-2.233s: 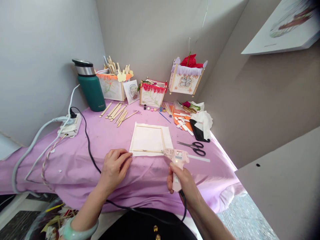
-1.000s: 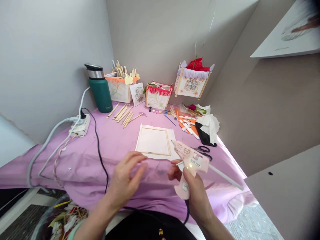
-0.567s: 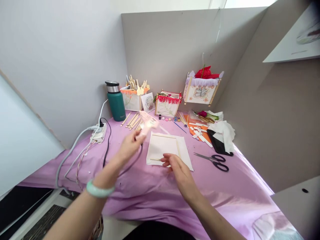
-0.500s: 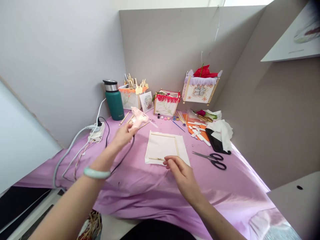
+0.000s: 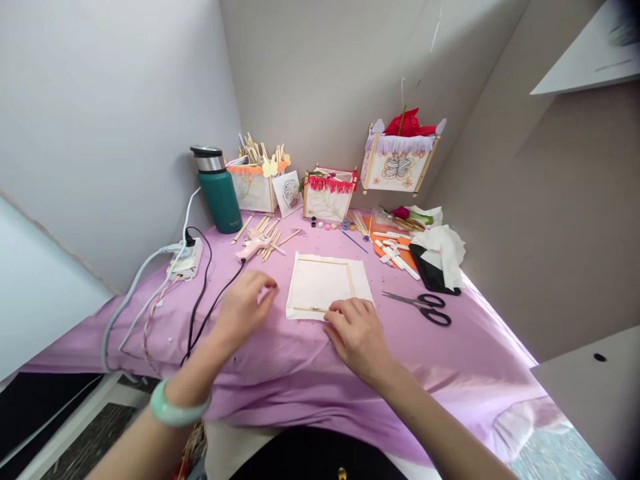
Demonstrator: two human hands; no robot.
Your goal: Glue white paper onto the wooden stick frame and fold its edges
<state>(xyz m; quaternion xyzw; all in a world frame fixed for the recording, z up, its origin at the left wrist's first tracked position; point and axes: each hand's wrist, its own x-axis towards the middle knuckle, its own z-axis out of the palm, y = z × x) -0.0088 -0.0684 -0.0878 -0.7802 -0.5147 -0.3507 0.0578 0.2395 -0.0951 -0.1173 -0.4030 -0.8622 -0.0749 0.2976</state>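
A white sheet (image 5: 320, 285) with thin wooden sticks along its edges lies on the pink cloth. My right hand (image 5: 356, 330) rests at its lower right corner, fingertips pressed on the end of the lower stick (image 5: 311, 309). Left of the sheet, my left hand (image 5: 247, 307) hovers above the cloth, fingers curled and apart, nothing between them. The pink glue gun (image 5: 255, 245) lies beyond it, on loose wooden sticks (image 5: 273, 241). Black-handled scissors (image 5: 423, 305) lie to the right of the sheet.
A green bottle (image 5: 220, 200) stands at the back left, near a power strip (image 5: 187, 260) with cables. Decorated paper boxes (image 5: 329, 200) stand along the back; another box (image 5: 399, 167) hangs on the wall. White strips (image 5: 397, 257) and crumpled tissue (image 5: 443, 250) lie at the right.
The glue gun has gone from my left hand down onto the table. My left hand has let go and come back toward me. My right hand now lies flatter over the sheet's corner.
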